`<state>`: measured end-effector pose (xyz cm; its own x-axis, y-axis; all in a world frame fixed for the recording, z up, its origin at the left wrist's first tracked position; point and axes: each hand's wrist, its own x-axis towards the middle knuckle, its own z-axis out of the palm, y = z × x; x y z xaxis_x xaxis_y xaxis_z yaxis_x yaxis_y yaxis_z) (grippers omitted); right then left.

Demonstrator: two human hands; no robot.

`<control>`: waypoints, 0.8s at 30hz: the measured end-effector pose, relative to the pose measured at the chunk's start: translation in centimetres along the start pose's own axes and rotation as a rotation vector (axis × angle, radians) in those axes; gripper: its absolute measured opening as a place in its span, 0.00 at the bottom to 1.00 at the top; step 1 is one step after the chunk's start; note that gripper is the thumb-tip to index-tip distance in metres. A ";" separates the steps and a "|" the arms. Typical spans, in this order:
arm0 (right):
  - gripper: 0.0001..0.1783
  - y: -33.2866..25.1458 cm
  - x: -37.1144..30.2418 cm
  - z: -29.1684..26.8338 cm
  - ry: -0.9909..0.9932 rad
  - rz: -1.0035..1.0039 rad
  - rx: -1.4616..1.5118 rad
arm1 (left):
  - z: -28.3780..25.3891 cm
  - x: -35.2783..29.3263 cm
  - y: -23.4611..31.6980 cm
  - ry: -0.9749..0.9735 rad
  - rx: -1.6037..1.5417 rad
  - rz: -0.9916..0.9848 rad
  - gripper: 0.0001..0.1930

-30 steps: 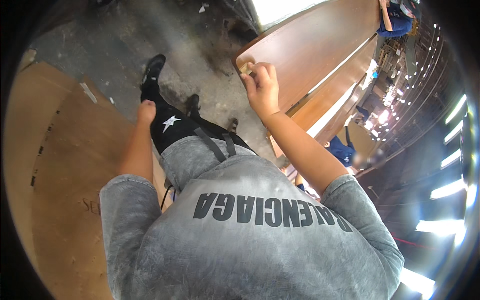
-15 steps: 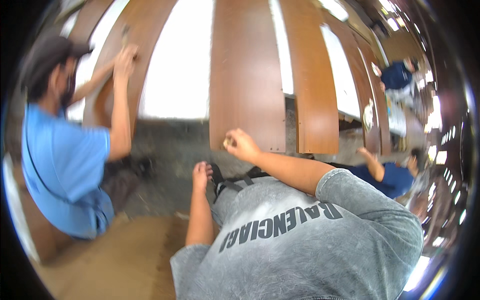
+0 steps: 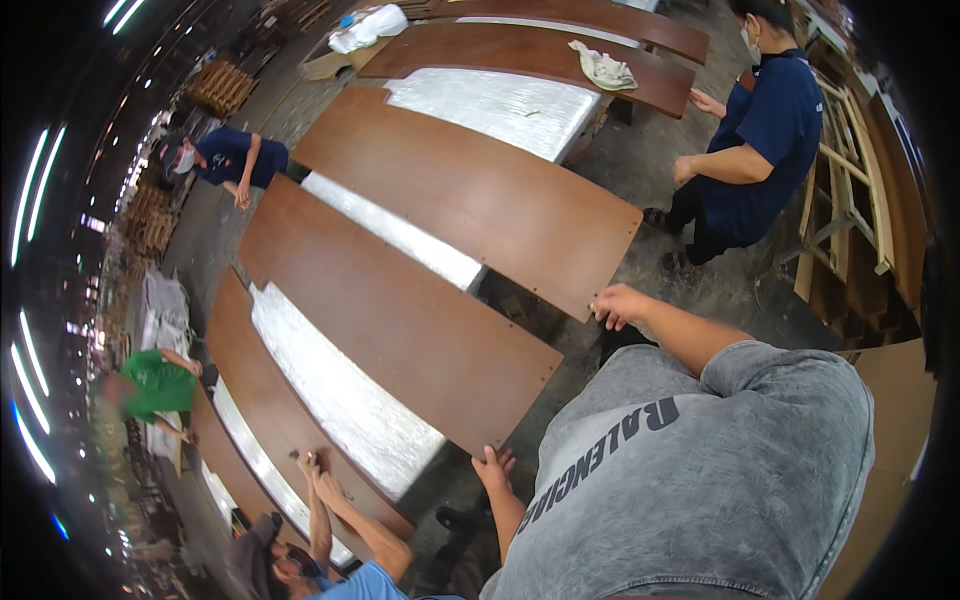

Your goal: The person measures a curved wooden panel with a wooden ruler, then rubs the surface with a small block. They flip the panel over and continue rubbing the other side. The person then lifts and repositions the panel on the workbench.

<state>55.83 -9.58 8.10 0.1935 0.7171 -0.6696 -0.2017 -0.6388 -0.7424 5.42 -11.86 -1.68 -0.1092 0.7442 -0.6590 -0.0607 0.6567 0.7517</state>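
Note:
My right hand [image 3: 620, 306] is at the near corner of a long brown wooden panel [image 3: 470, 195]. Its fingers are pinched together at the edge; a small pale bit shows at the fingertips, too little to name. My left hand [image 3: 494, 468] is by the near corner of a second brown panel [image 3: 400, 300], its fingers apart and nothing seen in them. Small dark holes run along the near ends of both panels. Between the panels shows a white, plastic-wrapped support [image 3: 400, 232].
More brown panels lie on white wrapped stacks [image 3: 340, 385]. A rag [image 3: 603, 66] rests on a far panel. A person in navy [image 3: 765, 140] stands at right; another in light blue [image 3: 365, 580] works at lower left. Others stand beyond the panels. A wooden rack [image 3: 850, 190] is far right.
My view has turned and now takes in more panels and people. My right hand has come to a panel's corner, and my left hand, earlier away from the panels, is now at another panel's edge.

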 end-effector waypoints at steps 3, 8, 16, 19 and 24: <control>0.13 -3.2 3.8 -2.8 0.184 -0.087 0.139 | -0.2 -1.1 0.4 0.004 0.014 0.012 0.33; 0.14 -12.8 16.9 -7.3 0.426 -0.292 0.124 | 4.7 -3.4 0.1 0.177 -0.186 -0.075 0.34; 0.15 -25.8 34.4 -11.7 0.690 -0.554 -0.478 | 17.3 -6.8 0.5 0.218 -0.080 -0.307 0.29; 0.17 -28.6 38.6 -12.0 0.726 -0.646 -0.507 | 19.4 -8.2 0.7 0.275 -0.046 -0.375 0.28; 0.23 -30.0 42.7 -13.4 0.759 -0.495 -0.633 | 21.3 -10.3 1.0 0.337 0.002 -0.468 0.26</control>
<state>82.99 36.52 1.52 0.6995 0.7141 0.0262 0.5464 -0.5109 -0.6636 27.66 -16.23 5.32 -0.3810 0.2943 -0.8765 -0.1770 0.9072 0.3816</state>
